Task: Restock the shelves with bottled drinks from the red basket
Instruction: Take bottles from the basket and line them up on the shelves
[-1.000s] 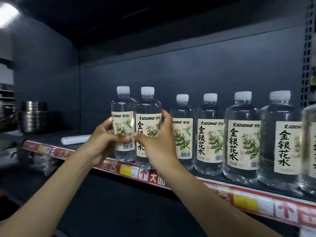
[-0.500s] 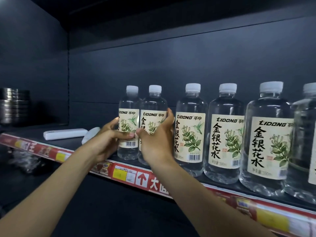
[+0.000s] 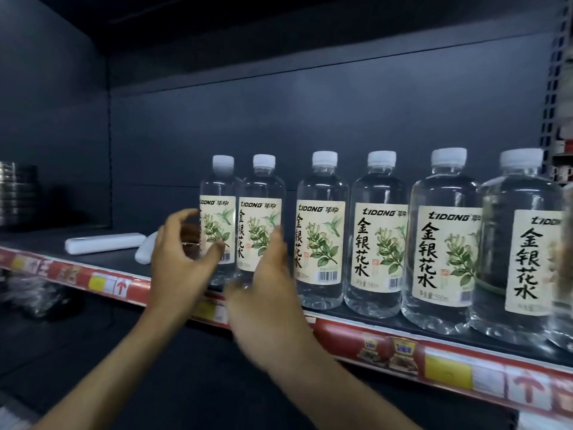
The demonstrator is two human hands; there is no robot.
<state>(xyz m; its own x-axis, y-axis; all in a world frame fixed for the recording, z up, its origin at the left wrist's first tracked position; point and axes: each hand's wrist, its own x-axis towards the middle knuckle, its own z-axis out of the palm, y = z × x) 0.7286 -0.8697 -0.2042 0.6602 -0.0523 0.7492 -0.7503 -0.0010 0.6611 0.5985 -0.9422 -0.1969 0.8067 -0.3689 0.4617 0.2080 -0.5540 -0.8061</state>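
A row of clear bottles with white caps and cream leaf labels stands on the dark shelf (image 3: pixel 102 259). The leftmost bottle (image 3: pixel 218 193) and the second bottle (image 3: pixel 263 197) stand upright and close together at the row's left end. My left hand (image 3: pixel 181 262) hovers just in front of the leftmost bottle, fingers loosely curved and holding nothing. My right hand (image 3: pixel 268 299), blurred by motion, is in front of the second bottle's base with relaxed fingers and holds nothing. The red basket is out of view.
Several more bottles (image 3: pixel 375 231) fill the shelf to the right. A white flat bar (image 3: pixel 105 242) and a second white piece (image 3: pixel 145 254) lie on the shelf to the left. Stacked metal pots (image 3: pixel 15 193) stand at far left. A red price strip (image 3: pixel 449 367) runs along the shelf's front edge.
Both hands have let go of the two left bottles and drawn back toward me. The bottles stay standing on the shelf. The view has shifted slightly left and closer.
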